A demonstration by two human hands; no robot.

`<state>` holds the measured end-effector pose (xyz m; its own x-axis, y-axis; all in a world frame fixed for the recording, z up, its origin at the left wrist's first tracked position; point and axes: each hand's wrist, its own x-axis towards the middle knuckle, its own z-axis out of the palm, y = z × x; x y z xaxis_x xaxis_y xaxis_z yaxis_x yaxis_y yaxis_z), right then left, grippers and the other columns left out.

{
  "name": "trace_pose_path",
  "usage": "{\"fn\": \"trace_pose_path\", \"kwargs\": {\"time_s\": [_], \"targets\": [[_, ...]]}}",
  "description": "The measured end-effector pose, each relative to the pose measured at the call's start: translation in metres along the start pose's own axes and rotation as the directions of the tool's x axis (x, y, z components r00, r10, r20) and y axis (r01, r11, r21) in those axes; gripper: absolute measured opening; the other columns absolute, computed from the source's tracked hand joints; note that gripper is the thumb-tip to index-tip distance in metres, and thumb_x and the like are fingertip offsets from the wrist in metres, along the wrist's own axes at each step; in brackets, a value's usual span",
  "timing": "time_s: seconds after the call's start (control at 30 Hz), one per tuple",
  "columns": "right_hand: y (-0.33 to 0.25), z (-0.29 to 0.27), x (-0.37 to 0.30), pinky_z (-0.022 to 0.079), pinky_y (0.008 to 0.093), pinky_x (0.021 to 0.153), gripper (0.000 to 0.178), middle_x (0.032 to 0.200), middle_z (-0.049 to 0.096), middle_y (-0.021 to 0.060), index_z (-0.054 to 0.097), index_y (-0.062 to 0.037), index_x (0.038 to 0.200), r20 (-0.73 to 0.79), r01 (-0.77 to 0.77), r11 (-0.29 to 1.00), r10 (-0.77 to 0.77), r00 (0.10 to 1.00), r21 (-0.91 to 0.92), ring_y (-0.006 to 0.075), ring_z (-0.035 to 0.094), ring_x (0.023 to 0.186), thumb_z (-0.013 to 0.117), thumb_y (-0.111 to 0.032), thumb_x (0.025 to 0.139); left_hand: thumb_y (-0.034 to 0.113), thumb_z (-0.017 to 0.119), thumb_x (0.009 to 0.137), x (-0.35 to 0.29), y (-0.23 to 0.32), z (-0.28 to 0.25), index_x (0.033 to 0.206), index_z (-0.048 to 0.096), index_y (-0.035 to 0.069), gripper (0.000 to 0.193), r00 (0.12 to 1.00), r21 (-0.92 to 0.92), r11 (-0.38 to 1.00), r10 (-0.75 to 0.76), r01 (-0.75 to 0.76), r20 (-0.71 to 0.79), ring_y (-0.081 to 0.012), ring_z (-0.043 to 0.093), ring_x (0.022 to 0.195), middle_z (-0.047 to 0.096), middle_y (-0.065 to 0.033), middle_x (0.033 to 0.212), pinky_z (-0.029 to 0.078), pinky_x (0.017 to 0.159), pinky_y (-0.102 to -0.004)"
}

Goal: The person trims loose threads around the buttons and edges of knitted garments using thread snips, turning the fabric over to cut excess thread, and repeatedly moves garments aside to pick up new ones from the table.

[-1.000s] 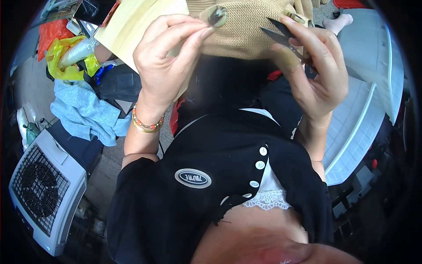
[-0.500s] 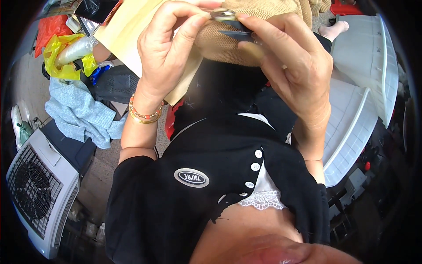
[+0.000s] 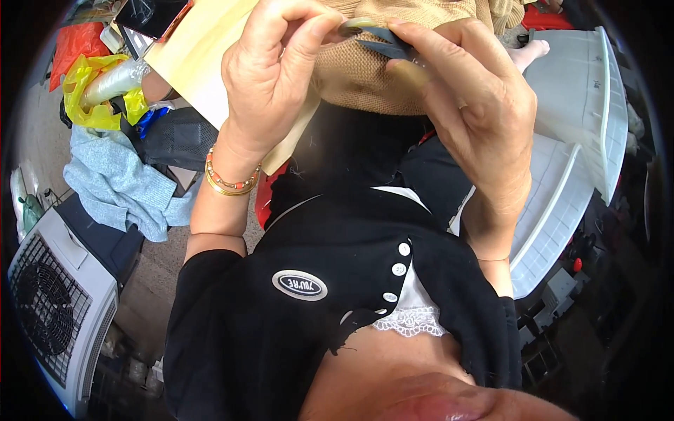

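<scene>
High in the view, my left hand is closed, its thumb and fingertips pinching a small shiny rounded piece whose kind I cannot make out. My right hand holds a pair of dark-bladed snips; the two blades stand slightly apart and point left toward that piece. Its right fingertips are close to the piece too, but I cannot tell whether they touch it. Beneath both hands lies a tan knitted garment, spread over a pale board and my dark-clothed lap.
The pale board has a phone near its far left corner. Left of it are a yellow plastic bag, a light-blue knit and a grey fan unit. Translucent plastic bins stand at the right.
The shiny piece has tilted and shows less of its face. Both hands remain close together, the right one slightly further right and lower. The whole view has shifted a little.
</scene>
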<state>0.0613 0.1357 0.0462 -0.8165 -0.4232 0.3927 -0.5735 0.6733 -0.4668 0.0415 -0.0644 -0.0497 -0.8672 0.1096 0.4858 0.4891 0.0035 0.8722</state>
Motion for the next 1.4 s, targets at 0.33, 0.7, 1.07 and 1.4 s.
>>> {"fn": "trace_pose_path", "kwargs": {"time_s": [0.33, 0.7, 1.07, 1.4], "targets": [[-0.002, -0.006, 0.007, 0.046, 0.027, 0.057, 0.033, 0.083, 0.06, 0.0048, 0.071, -0.0077, 0.107, 0.084, -0.015, 0.994, 0.024, 0.996, -0.105, 0.0165, 0.059, 0.065, 0.073, -0.001, 0.074, 0.0, 0.057, 0.095, 0.004, 0.006, 0.0, 0.106, 0.059, -0.004, 0.012, 0.981, 0.294, 0.936, 0.184, -0.193, 0.057, -0.0117, 0.065, 0.08, 0.067, -0.0095, 0.097, 0.052, 0.073, -0.0216], [-0.023, -0.024, 0.029, 0.046, 0.0319, 0.056, 0.029, 0.074, 0.056, 0.0077, 0.071, -0.0037, 0.101, 0.128, -0.026, 0.992, 0.042, 0.991, -0.124, 0.0236, 0.059, 0.064, 0.074, -0.003, 0.072, 0.001, 0.058, 0.095, 0.019, 0.023, -0.001, 0.106, 0.061, -0.003, 0.012, 0.976, 0.32, 0.924, 0.173, -0.207, 0.134, -0.0115, 0.065, 0.081, 0.066, -0.0076, 0.096, 0.051, 0.074, -0.0223], [-0.043, -0.022, 0.03, 0.047, 0.0328, 0.053, 0.028, 0.074, 0.054, 0.0056, 0.07, -0.0078, 0.098, 0.12, -0.115, 0.965, 0.146, 0.982, -0.234, 0.0224, 0.06, 0.065, 0.07, -0.005, 0.07, -0.007, 0.061, 0.087, 0.038, -0.026, 0.033, 0.094, 0.062, -0.003, 0.008, 0.778, -0.272, 0.732, 0.554, -0.625, -0.296, -0.0177, 0.062, 0.064, 0.063, -0.0103, 0.077, 0.049, 0.06, -0.0253], [-0.045, -0.018, 0.028, 0.047, 0.0296, 0.053, 0.028, 0.078, 0.054, 0.005, 0.068, -0.0066, 0.102, 0.084, -0.054, 0.951, 0.083, 0.993, -0.304, 0.0199, 0.059, 0.067, 0.068, -0.006, 0.073, -0.007, 0.061, 0.087, 0.039, -0.015, 0.032, 0.09, 0.061, -0.004, 0.004, 0.802, -0.234, 0.775, 0.521, -0.588, -0.291, -0.0177, 0.062, 0.062, 0.062, -0.0111, 0.074, 0.049, 0.058, -0.0251]]}}
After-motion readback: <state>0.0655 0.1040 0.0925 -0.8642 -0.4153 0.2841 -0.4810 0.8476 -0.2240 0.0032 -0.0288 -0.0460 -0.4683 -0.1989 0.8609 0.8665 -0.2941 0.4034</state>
